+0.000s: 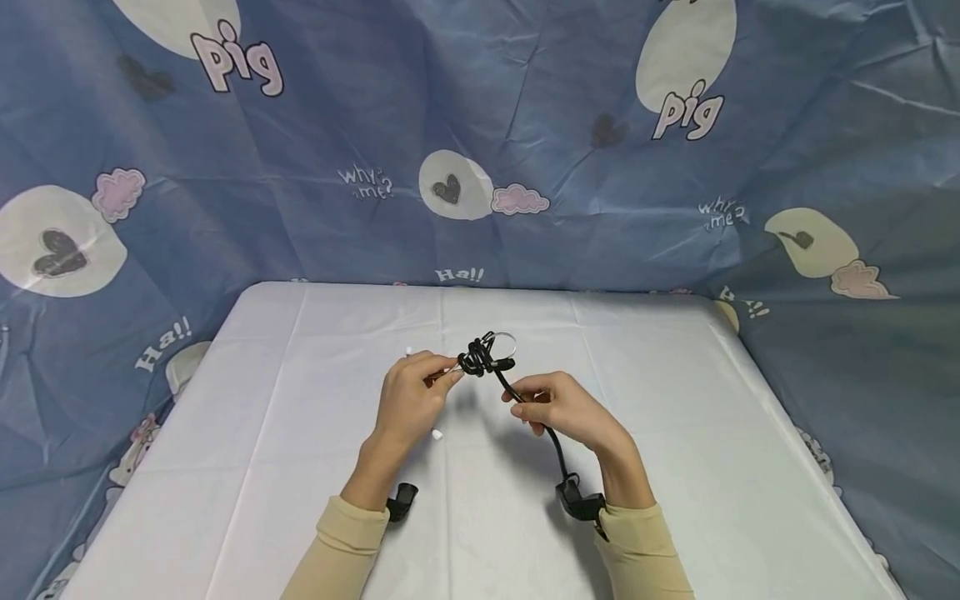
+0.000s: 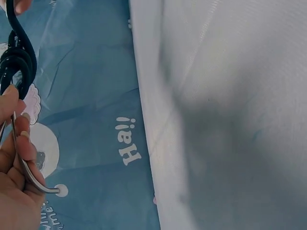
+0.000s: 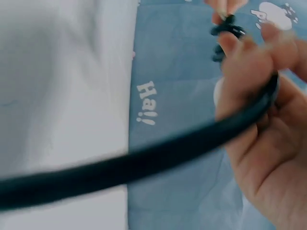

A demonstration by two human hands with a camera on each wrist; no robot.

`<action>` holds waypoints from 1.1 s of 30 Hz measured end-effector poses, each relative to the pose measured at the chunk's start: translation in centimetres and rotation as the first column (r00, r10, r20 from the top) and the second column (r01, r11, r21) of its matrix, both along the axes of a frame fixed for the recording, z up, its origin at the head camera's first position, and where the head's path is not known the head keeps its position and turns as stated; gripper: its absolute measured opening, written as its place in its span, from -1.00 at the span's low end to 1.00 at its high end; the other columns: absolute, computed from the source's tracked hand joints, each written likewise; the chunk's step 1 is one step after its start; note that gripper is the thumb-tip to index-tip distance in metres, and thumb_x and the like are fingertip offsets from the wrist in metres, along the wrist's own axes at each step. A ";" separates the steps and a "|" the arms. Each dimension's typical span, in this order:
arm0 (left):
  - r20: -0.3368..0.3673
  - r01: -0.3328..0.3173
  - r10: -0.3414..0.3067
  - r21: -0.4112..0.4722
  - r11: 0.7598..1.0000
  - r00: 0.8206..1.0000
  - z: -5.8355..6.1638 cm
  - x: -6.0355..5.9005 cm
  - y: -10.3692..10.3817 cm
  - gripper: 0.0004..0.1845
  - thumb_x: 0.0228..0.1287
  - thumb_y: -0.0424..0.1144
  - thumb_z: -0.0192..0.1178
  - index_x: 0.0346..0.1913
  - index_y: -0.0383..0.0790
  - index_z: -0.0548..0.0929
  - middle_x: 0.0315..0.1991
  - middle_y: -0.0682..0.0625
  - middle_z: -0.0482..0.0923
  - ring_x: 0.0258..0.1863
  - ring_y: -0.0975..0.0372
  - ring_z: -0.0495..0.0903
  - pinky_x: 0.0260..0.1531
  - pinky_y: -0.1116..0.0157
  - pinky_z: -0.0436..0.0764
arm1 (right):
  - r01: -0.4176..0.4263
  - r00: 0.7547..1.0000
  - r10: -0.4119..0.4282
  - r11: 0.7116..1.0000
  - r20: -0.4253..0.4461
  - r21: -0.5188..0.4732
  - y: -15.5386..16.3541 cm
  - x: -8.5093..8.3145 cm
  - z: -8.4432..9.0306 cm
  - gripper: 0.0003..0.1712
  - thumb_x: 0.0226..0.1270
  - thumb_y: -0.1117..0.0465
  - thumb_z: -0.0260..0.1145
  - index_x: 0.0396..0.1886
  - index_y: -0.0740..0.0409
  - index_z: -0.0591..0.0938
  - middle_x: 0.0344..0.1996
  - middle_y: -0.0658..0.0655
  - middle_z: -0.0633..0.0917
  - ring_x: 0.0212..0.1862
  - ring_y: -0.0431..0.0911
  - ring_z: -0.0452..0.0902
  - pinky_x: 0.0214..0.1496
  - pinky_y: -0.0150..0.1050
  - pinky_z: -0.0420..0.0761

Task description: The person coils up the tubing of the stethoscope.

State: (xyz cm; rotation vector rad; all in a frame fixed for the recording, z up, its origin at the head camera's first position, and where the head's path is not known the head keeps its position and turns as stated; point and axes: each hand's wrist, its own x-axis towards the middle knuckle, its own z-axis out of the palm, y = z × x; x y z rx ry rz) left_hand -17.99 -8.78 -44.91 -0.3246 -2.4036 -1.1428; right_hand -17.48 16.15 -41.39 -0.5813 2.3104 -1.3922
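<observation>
My left hand [image 1: 411, 398] pinches a silver metal wire piece [image 2: 44, 189] with curved, white-tipped ends [image 2: 62, 190]; a thin wire loop [image 1: 515, 342] shows at its far end. Around its middle a black cord [image 1: 476, 358] is wound in several tight, tangled turns, held in the air above the table. My right hand [image 1: 566, 408] pinches the cord's loose length a short way from the coil, thumb against fingers. From there the cord [image 3: 120, 167] runs down towards the right wrist; its lower end is hard to tell from the wrist camera.
A white cloth covers the table [image 1: 315, 483]. Behind it and at both sides hangs a blue printed curtain [image 1: 360, 242]. Black wrist cameras [image 1: 402, 502] sit below both hands, close to the sleeves [image 1: 352, 529].
</observation>
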 end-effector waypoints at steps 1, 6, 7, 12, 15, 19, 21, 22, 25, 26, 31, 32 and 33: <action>0.006 -0.002 0.002 -0.001 1.000 1.000 0.0 0.0 0.0 -0.87 0.15 -0.22 0.43 -0.22 -0.05 0.82 -0.49 0.17 0.64 -0.51 0.31 0.44 -0.37 0.30 0.43 | -0.024 1.000 0.024 1.000 0.001 0.006 0.1 0.1 0.1 -0.79 0.34 0.25 0.30 -0.06 0.02 0.72 -0.51 0.06 0.57 -0.54 -0.07 0.53 -0.37 -0.15 0.60; 0.040 -0.003 0.004 -0.017 1.000 0.999 -0.3 0.0 0.1 -0.87 0.14 -0.22 0.44 -0.22 -0.03 0.83 -0.48 0.15 0.66 -0.52 0.32 0.45 -0.36 0.29 0.43 | -0.111 0.994 0.111 0.994 -0.005 0.022 0.7 0.4 0.5 -0.72 0.33 0.35 0.27 0.00 0.06 0.69 -0.48 0.05 0.60 -0.44 0.12 0.62 -0.28 -0.15 0.64; 0.046 -0.002 0.003 -0.022 1.000 0.999 -0.3 0.0 0.2 -0.88 0.14 -0.21 0.44 -0.23 -0.03 0.82 -0.48 0.15 0.67 -0.51 0.33 0.46 -0.36 0.29 0.43 | -0.116 0.993 0.116 0.993 -0.005 0.024 0.8 0.5 0.7 -0.72 0.33 0.35 0.27 -0.01 0.06 0.69 -0.49 0.04 0.61 -0.42 0.17 0.63 -0.28 -0.18 0.63; 0.056 0.034 -0.032 -0.042 0.999 0.998 -0.4 0.0 0.6 -0.89 0.16 -0.18 0.42 -0.24 -0.04 0.82 -0.48 0.14 0.66 -0.50 0.31 0.46 -0.33 0.28 0.43 | -0.078 0.996 0.079 0.997 -0.049 0.024 1.0 0.6 1.2 -0.77 0.30 0.34 0.28 -0.09 0.08 0.72 -0.50 0.06 0.63 -0.45 0.15 0.65 -0.32 -0.22 0.62; 0.059 0.070 -0.067 -0.053 0.996 0.996 -0.5 0.0 0.8 -0.89 0.17 -0.19 0.42 -0.24 -0.06 0.82 -0.46 0.12 0.67 -0.47 0.30 0.48 -0.30 0.28 0.45 | 0.002 0.995 -0.001 1.000 -0.103 0.015 0.9 0.6 1.4 -0.80 0.31 0.31 0.28 -0.14 0.03 0.75 -0.46 0.08 0.67 -0.52 -0.06 0.60 -0.39 -0.24 0.60; 0.095 0.133 -0.128 -0.056 0.990 0.987 -0.6 0.0 0.8 -0.88 0.18 -0.19 0.42 -0.21 -0.07 0.82 -0.40 0.13 0.70 -0.43 0.32 0.52 -0.26 0.28 0.49 | 0.103 0.980 -0.106 0.994 -0.168 -0.022 0.7 0.5 1.5 -0.84 0.35 0.26 0.29 -0.21 -0.01 0.78 -0.47 0.07 0.66 -0.55 -0.20 0.44 -0.52 -0.33 0.48; 0.126 0.164 -0.157 -0.055 0.985 0.980 -0.5 0.1 0.7 -0.87 0.20 -0.18 0.41 -0.20 -0.04 0.82 -0.37 0.17 0.70 -0.41 0.34 0.53 -0.25 0.29 0.50 | 0.126 0.972 -0.133 0.991 -0.196 -0.047 0.6 0.4 1.5 -0.86 0.36 0.25 0.30 -0.24 0.02 0.78 -0.47 0.07 0.64 -0.51 -0.20 0.41 -0.49 -0.36 0.45; 0.138 0.180 -0.172 -0.052 0.982 0.975 -0.4 0.2 0.7 -0.87 0.20 -0.18 0.40 -0.19 -0.03 0.82 -0.36 0.19 0.70 -0.40 0.35 0.53 -0.25 0.30 0.51 | 0.135 0.967 -0.144 0.989 -0.208 -0.058 0.5 0.4 1.5 -0.87 0.36 0.24 0.31 -0.25 0.03 0.78 -0.49 0.08 0.63 -0.50 -0.20 0.40 -0.47 -0.36 0.43; 0.161 0.227 -0.216 -0.056 0.972 0.963 -0.2 0.3 0.8 -0.88 0.22 -0.16 0.39 -0.20 0.04 0.82 -0.36 0.25 0.68 -0.40 0.38 0.53 -0.26 0.32 0.52 | 0.162 0.954 -0.178 0.983 -0.240 -0.086 0.5 0.2 1.4 -0.90 0.35 0.23 0.33 -0.31 0.08 0.77 -0.47 0.11 0.65 -0.45 -0.18 0.43 -0.38 -0.35 0.42; 0.167 0.247 -0.235 -0.055 0.967 0.958 -0.1 0.3 0.9 -0.89 0.22 -0.17 0.38 -0.20 0.05 0.82 -0.37 0.27 0.67 -0.41 0.38 0.53 -0.28 0.33 0.52 | 0.177 0.948 -0.194 0.980 -0.252 -0.089 0.4 0.1 1.4 -0.90 0.35 0.24 0.34 -0.32 0.08 0.77 -0.47 0.12 0.66 -0.43 -0.17 0.43 -0.36 -0.34 0.43; 0.204 0.353 -0.347 0.007 0.936 0.915 0.1 0.6 1.2 -0.91 0.23 -0.19 0.37 -0.22 0.03 0.81 -0.43 0.26 0.62 -0.45 0.38 0.51 -0.37 0.38 0.54 | 0.247 0.916 -0.264 0.964 -0.301 -0.095 0.4 -0.1 1.1 -0.89 0.34 0.27 0.34 -0.35 0.07 0.77 -0.48 0.10 0.66 -0.43 -0.14 0.45 -0.38 -0.33 0.45; 0.209 0.369 -0.366 0.023 0.929 0.907 0.1 0.6 1.2 -0.91 0.24 -0.20 0.37 -0.21 0.01 0.81 -0.43 0.25 0.62 -0.45 0.38 0.51 -0.38 0.39 0.55 | 0.254 0.911 -0.272 0.962 -0.310 -0.099 0.4 -0.1 1.0 -0.89 0.34 0.27 0.34 -0.34 0.06 0.77 -0.48 0.08 0.66 -0.42 -0.14 0.47 -0.37 -0.32 0.46; 0.209 0.383 -0.382 0.037 0.923 0.900 0.1 0.6 1.2 -0.90 0.24 -0.21 0.38 -0.21 0.00 0.81 -0.43 0.25 0.62 -0.44 0.38 0.52 -0.38 0.40 0.55 | 0.259 0.906 -0.279 0.960 -0.318 -0.107 0.4 -0.2 1.0 -0.90 0.33 0.27 0.35 -0.34 0.05 0.77 -0.47 0.06 0.67 -0.41 -0.14 0.48 -0.36 -0.32 0.48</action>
